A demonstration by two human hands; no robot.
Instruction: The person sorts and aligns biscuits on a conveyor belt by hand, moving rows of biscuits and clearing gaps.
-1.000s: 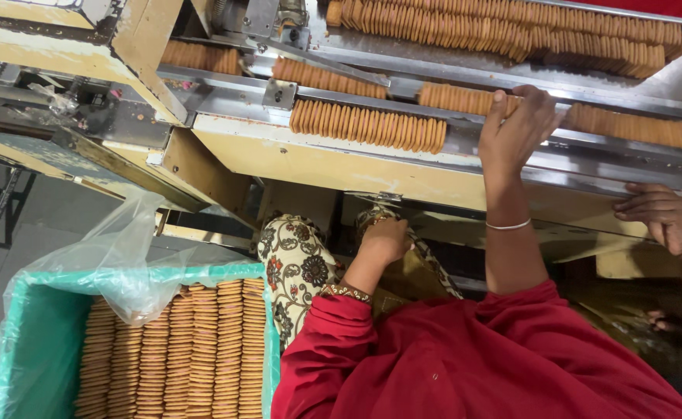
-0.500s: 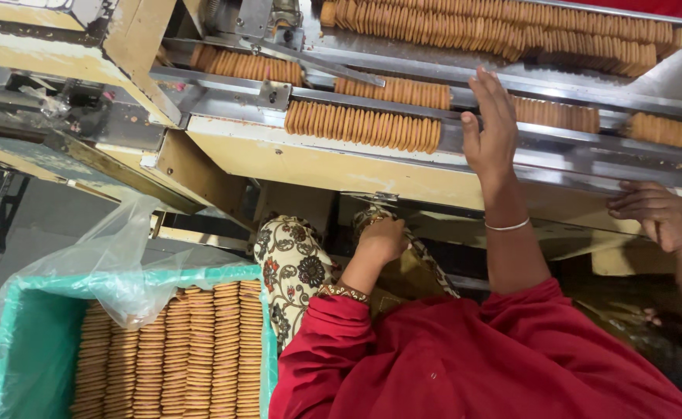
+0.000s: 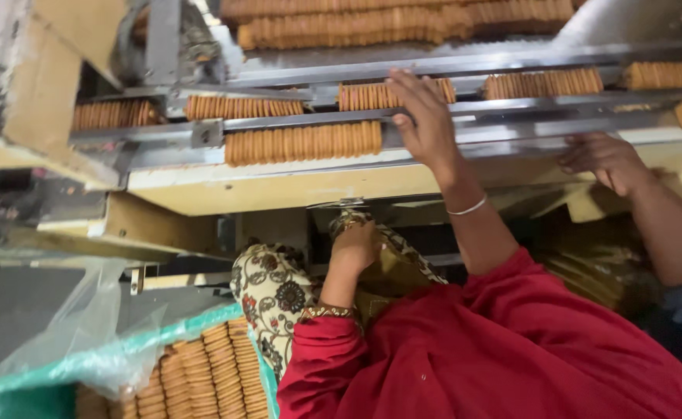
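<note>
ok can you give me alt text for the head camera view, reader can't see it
A person in a red top reaches the right hand up to a row of biscuits standing on edge in a metal conveyor channel, while the left hand rests low by patterned fabric. Another person's hand rests on the machine edge at right, and a green crate of stacked biscuits sits below left.

1 head view, close, looks down over red sleeves (image 3: 473, 357) toward biscuit conveyor (image 3: 465, 70).

Biscuit factory, conveyor line (image 3: 403, 62), stacked biscuits (image 3: 302, 143)
</note>
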